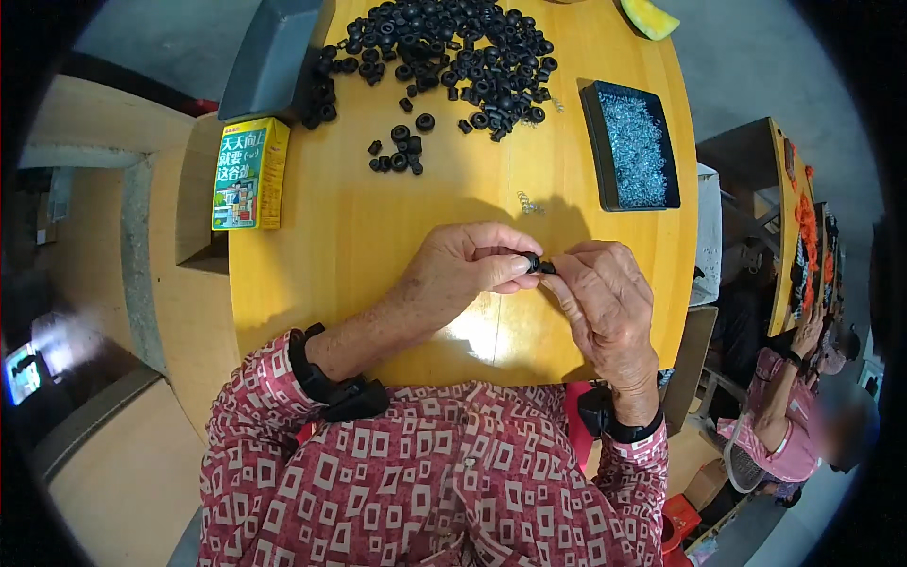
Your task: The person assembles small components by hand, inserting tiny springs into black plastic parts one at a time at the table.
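Between my two hands, above the front of the yellow table (378, 246), is a small black round part (535, 264). My left hand (468, 260) pinches its left end between thumb and fingertips. Closed on the other end, the fingers of my right hand (605, 293) hide part of it. A few small springs (529, 202) lie on the table just beyond my fingers. Farther off sits a small group of loose black parts (402, 156), with a large pile of the same kind (444, 57) behind it.
A black tray (595, 156) full of small metal springs stands at the right. An empty grey bin (269, 61) is at the far left, beside a yellow and green carton (250, 175). A melon slice (649, 17) lies at the far edge. Another person (784, 416) sits at the right.
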Demonstrator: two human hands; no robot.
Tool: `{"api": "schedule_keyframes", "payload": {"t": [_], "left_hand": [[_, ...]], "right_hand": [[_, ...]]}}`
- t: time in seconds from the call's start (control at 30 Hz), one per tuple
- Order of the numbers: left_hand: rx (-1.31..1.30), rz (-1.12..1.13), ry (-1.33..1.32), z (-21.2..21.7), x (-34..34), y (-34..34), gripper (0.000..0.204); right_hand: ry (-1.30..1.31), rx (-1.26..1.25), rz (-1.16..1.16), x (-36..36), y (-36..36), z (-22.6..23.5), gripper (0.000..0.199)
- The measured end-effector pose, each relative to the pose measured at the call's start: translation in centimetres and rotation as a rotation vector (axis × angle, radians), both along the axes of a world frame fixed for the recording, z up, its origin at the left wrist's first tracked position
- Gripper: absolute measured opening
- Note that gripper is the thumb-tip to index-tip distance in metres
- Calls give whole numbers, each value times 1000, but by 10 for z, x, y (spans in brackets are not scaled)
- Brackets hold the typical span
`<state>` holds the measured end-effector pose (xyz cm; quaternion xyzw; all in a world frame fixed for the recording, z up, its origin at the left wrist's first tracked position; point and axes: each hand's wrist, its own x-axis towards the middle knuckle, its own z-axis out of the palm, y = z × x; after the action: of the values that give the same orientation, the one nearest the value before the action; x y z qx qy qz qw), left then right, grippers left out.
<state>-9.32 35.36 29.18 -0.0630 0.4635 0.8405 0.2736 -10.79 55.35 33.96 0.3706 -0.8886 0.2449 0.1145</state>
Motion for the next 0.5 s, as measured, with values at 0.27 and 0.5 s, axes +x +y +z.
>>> {"api": "schedule_keyframes", "payload": {"t": [0.27, 0.5], "left_hand": [[-43, -10, 55, -4, 0, 0, 23], [-92, 28, 153, -11, 3, 1, 23]], "right_hand": [[19, 3, -5, 1, -5, -5, 27], [75, 121, 3, 1, -10, 2, 22]]}}
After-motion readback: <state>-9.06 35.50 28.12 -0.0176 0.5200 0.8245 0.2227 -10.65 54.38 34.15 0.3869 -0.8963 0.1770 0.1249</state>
